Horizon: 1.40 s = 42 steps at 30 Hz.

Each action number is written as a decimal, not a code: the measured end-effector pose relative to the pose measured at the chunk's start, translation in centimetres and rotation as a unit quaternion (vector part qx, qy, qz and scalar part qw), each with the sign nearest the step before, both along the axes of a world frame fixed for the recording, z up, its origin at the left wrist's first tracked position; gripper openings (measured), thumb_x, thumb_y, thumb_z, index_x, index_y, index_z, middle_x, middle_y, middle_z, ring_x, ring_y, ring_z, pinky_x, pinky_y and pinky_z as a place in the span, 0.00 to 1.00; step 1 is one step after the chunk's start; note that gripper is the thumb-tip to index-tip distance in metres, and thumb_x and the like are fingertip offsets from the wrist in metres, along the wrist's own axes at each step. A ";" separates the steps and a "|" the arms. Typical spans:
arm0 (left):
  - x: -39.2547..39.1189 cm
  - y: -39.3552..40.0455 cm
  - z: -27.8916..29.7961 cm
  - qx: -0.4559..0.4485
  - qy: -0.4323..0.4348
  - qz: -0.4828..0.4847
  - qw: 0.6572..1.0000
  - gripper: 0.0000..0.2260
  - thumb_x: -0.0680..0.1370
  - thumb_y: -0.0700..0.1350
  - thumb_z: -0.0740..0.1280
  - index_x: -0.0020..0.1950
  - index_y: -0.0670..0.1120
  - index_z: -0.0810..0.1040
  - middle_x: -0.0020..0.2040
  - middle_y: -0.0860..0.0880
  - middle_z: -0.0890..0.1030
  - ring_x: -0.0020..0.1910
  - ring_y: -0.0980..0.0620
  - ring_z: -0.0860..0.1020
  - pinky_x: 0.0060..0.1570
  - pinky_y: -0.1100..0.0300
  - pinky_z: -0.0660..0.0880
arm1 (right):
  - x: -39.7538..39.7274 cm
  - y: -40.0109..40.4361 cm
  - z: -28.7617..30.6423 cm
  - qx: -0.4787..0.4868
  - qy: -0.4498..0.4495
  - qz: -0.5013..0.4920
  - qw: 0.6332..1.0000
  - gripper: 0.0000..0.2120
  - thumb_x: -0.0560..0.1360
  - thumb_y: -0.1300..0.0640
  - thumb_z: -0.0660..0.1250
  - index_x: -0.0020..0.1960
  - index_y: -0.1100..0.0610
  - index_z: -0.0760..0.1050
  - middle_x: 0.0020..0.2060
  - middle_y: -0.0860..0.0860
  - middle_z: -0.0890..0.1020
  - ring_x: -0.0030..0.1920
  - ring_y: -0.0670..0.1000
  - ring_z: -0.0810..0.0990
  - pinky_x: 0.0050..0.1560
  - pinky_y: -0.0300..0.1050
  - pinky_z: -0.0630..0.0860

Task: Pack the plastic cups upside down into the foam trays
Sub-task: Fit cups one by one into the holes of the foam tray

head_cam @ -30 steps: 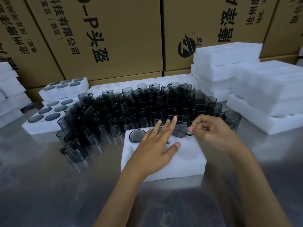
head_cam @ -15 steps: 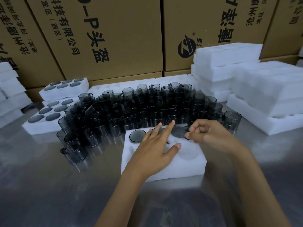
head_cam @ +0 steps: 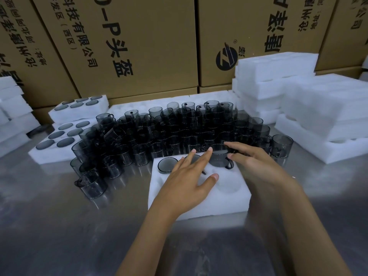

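Right now the cup [head_cam: 220,156] stands bottom-up over the far right pocket of the foam tray [head_cam: 199,200], its handle poking toward the near right. The right hand [head_cam: 253,164] is the nearer one, its fingers spread around the cup's far side and its thumb at the near side; whether they actually pinch it is hard to tell. The left hand [head_cam: 185,186] lies flat and open on the tray, one fingertip at the cup's left rim.

The left hand [head_cam: 187,182] hides the foam tray's [head_cam: 225,204] middle pockets

Smoky grey cups [head_cam: 175,128], white foam trays [head_cam: 199,200], brown black-printed cartons [head_cam: 127,46].
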<state>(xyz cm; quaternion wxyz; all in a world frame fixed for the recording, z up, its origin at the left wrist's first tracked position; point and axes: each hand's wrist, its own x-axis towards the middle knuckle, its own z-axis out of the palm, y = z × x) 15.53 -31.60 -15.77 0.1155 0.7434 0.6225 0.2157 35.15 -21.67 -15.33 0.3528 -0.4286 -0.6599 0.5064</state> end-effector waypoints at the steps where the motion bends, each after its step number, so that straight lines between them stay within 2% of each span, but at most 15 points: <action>1: 0.0 -0.1 0.0 0.000 -0.004 0.001 1.000 0.28 0.82 0.62 0.54 0.80 0.66 0.45 0.79 0.64 0.55 0.72 0.73 0.36 0.73 0.64 0.40 | -0.2 0.0 -0.3 -0.014 0.033 -0.001 0.999 0.17 0.79 0.58 0.67 0.63 0.41 0.81 0.68 0.45 0.78 0.70 0.49 0.74 0.73 0.56 0.68; 3: 0.0 -0.1 0.1 0.001 -0.009 0.000 1.000 0.28 0.82 0.62 0.55 0.79 0.66 0.46 0.79 0.65 0.55 0.75 0.69 0.38 0.75 0.61 0.42 | -0.5 0.1 -0.8 0.011 0.037 -0.016 0.999 0.18 0.80 0.62 0.65 0.62 0.44 0.82 0.64 0.46 0.80 0.67 0.49 0.77 0.70 0.52 0.72; 6: 0.0 -0.1 0.2 -0.001 -0.004 -0.009 1.000 0.27 0.82 0.61 0.55 0.79 0.66 0.48 0.79 0.65 0.53 0.78 0.65 0.39 0.76 0.60 0.40 | -0.9 -0.1 -1.1 0.068 0.000 -0.029 0.997 0.19 0.81 0.66 0.63 0.55 0.43 0.83 0.54 0.38 0.84 0.60 0.40 0.80 0.60 0.35 0.76; 9: 0.0 -0.2 0.1 0.003 0.000 -0.011 1.000 0.26 0.82 0.61 0.55 0.79 0.66 0.51 0.79 0.65 0.53 0.78 0.64 0.40 0.77 0.59 0.39 | -1.1 0.1 -1.4 0.032 0.048 -0.070 0.996 0.19 0.81 0.64 0.62 0.50 0.42 0.84 0.51 0.40 0.85 0.59 0.44 0.81 0.62 0.43 0.77; 12: -0.1 -0.2 0.0 0.004 -0.001 -0.004 1.000 0.26 0.82 0.62 0.55 0.79 0.64 0.52 0.80 0.65 0.51 0.78 0.65 0.38 0.73 0.62 0.37 | -1.6 0.0 -1.5 -0.039 0.079 -0.060 0.994 0.16 0.83 0.57 0.61 0.53 0.42 0.85 0.54 0.44 0.86 0.60 0.49 0.82 0.66 0.54 0.76; 14: -0.1 -0.2 -0.1 0.005 0.009 -0.004 1.000 0.26 0.83 0.62 0.54 0.80 0.63 0.52 0.80 0.66 0.49 0.77 0.65 0.37 0.71 0.63 0.36 | -1.6 -0.1 -1.4 -0.040 0.083 -0.054 0.994 0.15 0.83 0.55 0.62 0.55 0.41 0.85 0.56 0.44 0.85 0.61 0.49 0.81 0.68 0.56 0.75; 19: 0.1 -0.2 -0.2 -0.002 0.038 -0.010 0.999 0.26 0.83 0.62 0.52 0.81 0.60 0.51 0.80 0.65 0.48 0.78 0.64 0.37 0.75 0.61 0.36 | -1.3 -0.4 -1.4 -0.010 0.062 -0.053 0.997 0.14 0.82 0.56 0.64 0.54 0.40 0.85 0.55 0.41 0.85 0.63 0.47 0.80 0.68 0.51 0.74; 22: 0.2 0.0 -0.1 -0.006 0.078 0.001 0.997 0.26 0.83 0.62 0.50 0.81 0.57 0.56 0.80 0.64 0.52 0.79 0.61 0.42 0.78 0.55 0.40 | -1.2 -0.6 -1.4 -0.026 0.055 -0.050 0.997 0.14 0.81 0.59 0.65 0.53 0.42 0.86 0.54 0.40 0.85 0.61 0.46 0.81 0.67 0.50 0.75; 25: 0.1 0.1 -0.1 -0.006 0.089 0.007 0.996 0.26 0.83 0.62 0.50 0.80 0.57 0.57 0.80 0.63 0.53 0.79 0.60 0.46 0.78 0.56 0.41 | -1.2 -0.6 -1.5 -0.039 0.061 -0.052 0.996 0.14 0.81 0.60 0.65 0.53 0.45 0.86 0.53 0.41 0.86 0.59 0.45 0.82 0.66 0.49 0.76; 28: 0.2 -0.1 -0.1 -0.015 0.078 0.006 0.997 0.26 0.83 0.62 0.50 0.81 0.58 0.55 0.80 0.64 0.52 0.79 0.63 0.48 0.77 0.57 0.38 | -1.3 -0.5 -1.5 -0.037 0.070 -0.071 0.994 0.13 0.79 0.61 0.67 0.50 0.46 0.87 0.49 0.41 0.86 0.56 0.44 0.83 0.60 0.44 0.77; 30: 0.3 -0.3 -0.1 -0.015 0.069 0.008 0.997 0.25 0.83 0.61 0.49 0.81 0.59 0.54 0.80 0.65 0.52 0.78 0.63 0.50 0.77 0.57 0.37 | -1.5 -0.3 -1.6 -0.010 0.070 -0.134 0.988 0.12 0.77 0.62 0.69 0.46 0.47 0.87 0.43 0.42 0.87 0.49 0.42 0.84 0.52 0.40 0.77; 34: 0.4 -0.5 -0.1 -0.008 0.065 0.015 0.998 0.24 0.84 0.59 0.49 0.81 0.58 0.54 0.80 0.64 0.52 0.78 0.62 0.52 0.77 0.59 0.37 | -0.5 0.6 -2.3 0.098 -0.031 -0.324 0.941 0.16 0.75 0.60 0.66 0.58 0.45 0.82 0.29 0.45 0.79 0.36 0.46 0.78 0.45 0.45 0.76; 36: 0.4 -0.5 -0.1 -0.006 0.069 0.016 0.997 0.24 0.84 0.59 0.49 0.81 0.58 0.54 0.80 0.64 0.52 0.78 0.62 0.52 0.77 0.59 0.37 | 0.2 0.8 -2.7 0.110 -0.115 -0.316 0.935 0.21 0.77 0.59 0.63 0.66 0.41 0.77 0.28 0.46 0.77 0.36 0.47 0.77 0.44 0.45 0.73; 38: 0.5 -0.5 0.0 -0.006 0.068 0.016 0.998 0.24 0.84 0.59 0.49 0.81 0.58 0.54 0.80 0.63 0.53 0.78 0.62 0.52 0.77 0.59 0.37 | 0.4 1.0 -3.1 0.103 -0.172 -0.273 0.941 0.22 0.78 0.58 0.62 0.68 0.41 0.74 0.32 0.46 0.78 0.40 0.51 0.78 0.46 0.47 0.73; 42: 0.5 -0.6 -0.1 -0.001 0.064 0.021 0.998 0.24 0.84 0.59 0.49 0.81 0.57 0.55 0.80 0.63 0.53 0.78 0.61 0.53 0.77 0.59 0.38 | 0.2 1.2 -3.2 0.146 -0.208 -0.255 0.933 0.10 0.77 0.56 0.67 0.58 0.48 0.76 0.43 0.50 0.77 0.48 0.55 0.77 0.46 0.48 0.73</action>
